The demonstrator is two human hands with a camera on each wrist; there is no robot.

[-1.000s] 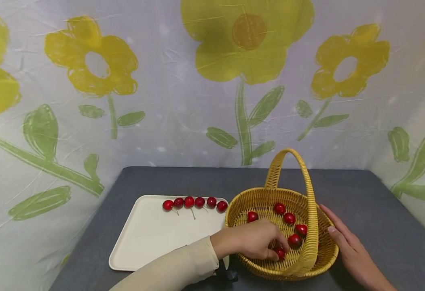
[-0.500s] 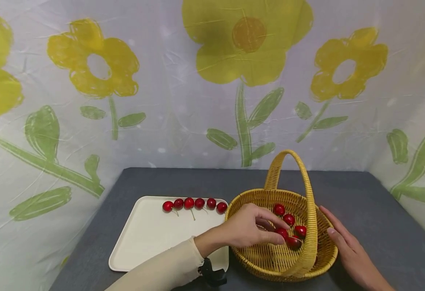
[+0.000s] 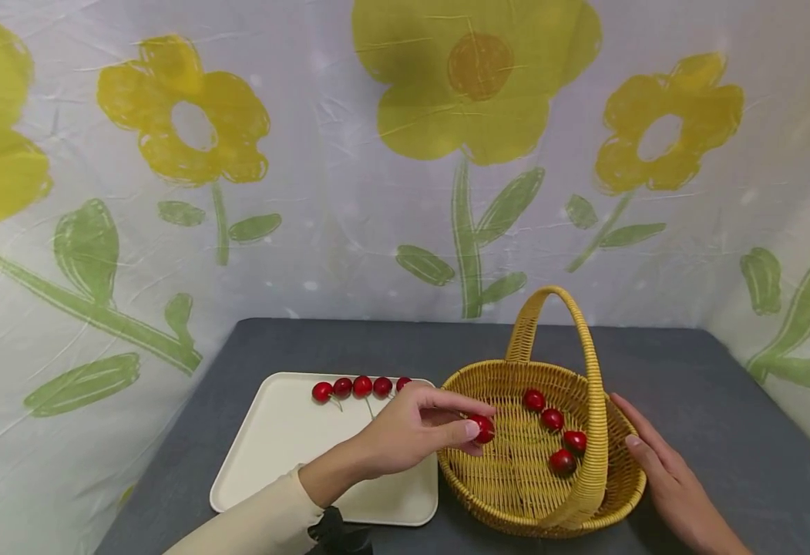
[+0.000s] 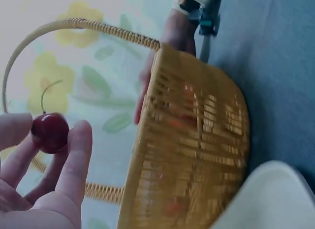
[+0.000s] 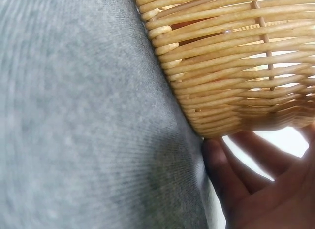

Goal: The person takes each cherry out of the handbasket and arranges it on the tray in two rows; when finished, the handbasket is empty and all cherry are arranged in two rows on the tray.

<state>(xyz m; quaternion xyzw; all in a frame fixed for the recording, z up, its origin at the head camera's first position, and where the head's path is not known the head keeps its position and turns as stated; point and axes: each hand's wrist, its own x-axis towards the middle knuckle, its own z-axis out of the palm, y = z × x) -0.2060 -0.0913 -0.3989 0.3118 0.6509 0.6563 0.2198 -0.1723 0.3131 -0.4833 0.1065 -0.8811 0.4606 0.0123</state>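
Note:
Between thumb and fingertips my left hand (image 3: 405,432) pinches a dark red cherry (image 3: 484,429) by the basket's left rim. Its thin stem points upward in the left wrist view, where the cherry (image 4: 50,133) is clear of everything but the fingers. Several other cherries (image 3: 552,419) lie in the right half of the yellow wicker basket (image 3: 515,486). My right hand (image 3: 678,474) rests against the basket's right side, its fingers extended along the outer wall. In the right wrist view, fingers (image 5: 231,175) touch the weave low down.
A cream tray (image 3: 294,455) stands left of the basket, with a row of cherries (image 3: 362,387) along its back edge. My left hand hides the right end of that row. The basket's tall handle (image 3: 593,416) arches overhead. A flowered cloth hangs behind the dark tabletop (image 3: 710,385).
My left hand has lifted a cherry from the basket's front middle and moved left toward the tray. The right hand stays at the basket's side.

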